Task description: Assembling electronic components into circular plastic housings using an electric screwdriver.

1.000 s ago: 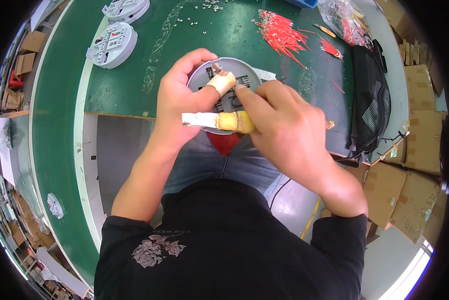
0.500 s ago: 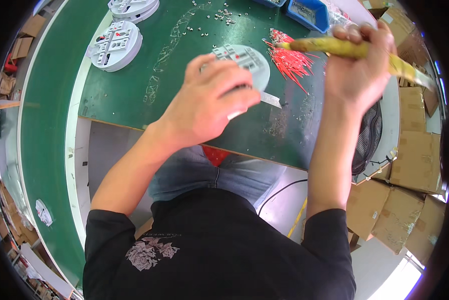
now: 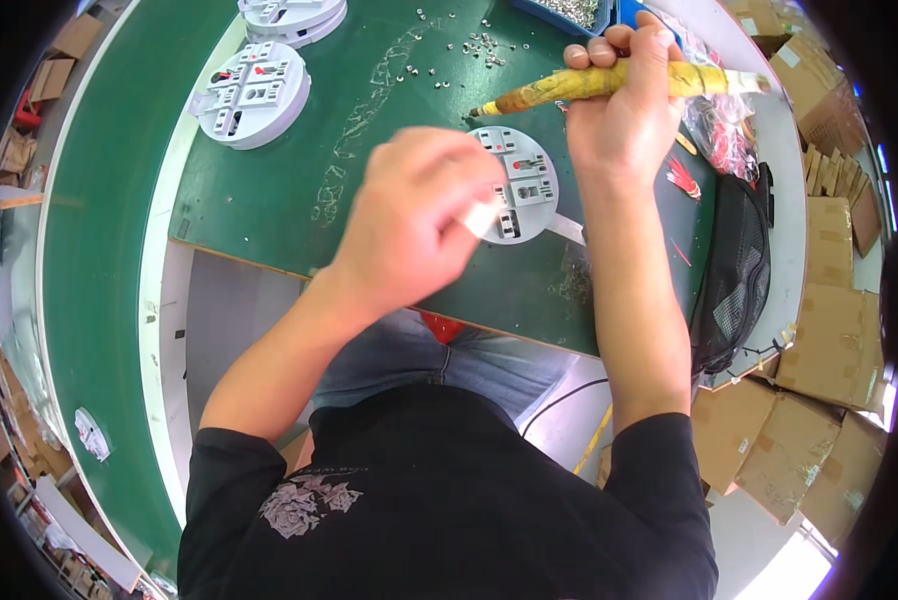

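In my right hand, closed around its middle, is a long yellow tape-wrapped tool with a dark narrow tip. That tip points left, just above the far edge of a round light-grey plastic base. Raised compartments and a small red part show on the base. My left hand hovers over the base's left side, fingers curled and blurred. Something white shows at its thumb; whether it is held or worn, I cannot make out. The hand covers part of the base.
More round grey bases are stacked at the far left. Small metal nuts are scattered at the back. A blue bin holds more metal pieces. Red wires and a black mesh bag lie at the right, near cardboard boxes.
My right hand and the tool have moved left, bringing the tip near the base. The base has shifted nearer and sits flatter. My left hand's fingers have curled in more.
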Motion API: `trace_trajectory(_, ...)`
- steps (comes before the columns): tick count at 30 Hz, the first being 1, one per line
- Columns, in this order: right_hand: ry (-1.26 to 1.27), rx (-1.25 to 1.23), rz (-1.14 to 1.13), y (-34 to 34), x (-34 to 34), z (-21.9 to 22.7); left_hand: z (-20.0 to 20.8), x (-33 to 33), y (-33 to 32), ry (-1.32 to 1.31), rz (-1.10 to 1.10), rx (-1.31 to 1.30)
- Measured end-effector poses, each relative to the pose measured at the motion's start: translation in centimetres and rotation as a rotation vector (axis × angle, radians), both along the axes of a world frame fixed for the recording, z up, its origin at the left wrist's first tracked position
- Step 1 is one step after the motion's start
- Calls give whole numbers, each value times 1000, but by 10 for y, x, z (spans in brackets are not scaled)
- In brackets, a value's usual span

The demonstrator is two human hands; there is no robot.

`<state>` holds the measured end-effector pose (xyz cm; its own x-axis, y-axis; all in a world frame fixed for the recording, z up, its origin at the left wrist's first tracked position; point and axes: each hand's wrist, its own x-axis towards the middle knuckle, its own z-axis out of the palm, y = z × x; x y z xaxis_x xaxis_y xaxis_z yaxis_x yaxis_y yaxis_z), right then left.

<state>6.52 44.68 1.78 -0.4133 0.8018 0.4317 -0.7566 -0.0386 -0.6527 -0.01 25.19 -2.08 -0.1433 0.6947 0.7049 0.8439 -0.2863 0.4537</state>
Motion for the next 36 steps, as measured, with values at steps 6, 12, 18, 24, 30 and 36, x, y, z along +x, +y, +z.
trace_trajectory(6,72,21,85,-7,33,21,8,-12,9,-379,236,-154)
trace_trajectory(12,80,49,165,-6,65,26,19,5,22,-308,215,-273)
trace_trajectory(18,71,106,176,10,80,10,2,13,45,-362,123,-207)
trace_trajectory(24,23,126,180,16,90,-1,-11,15,56,-313,22,-281)
trace_trajectory(30,-145,201,114,18,100,-3,-32,8,64,-100,-37,-207)
trace_trajectory(36,-215,310,99,-1,89,2,-53,-13,59,81,-122,-319)
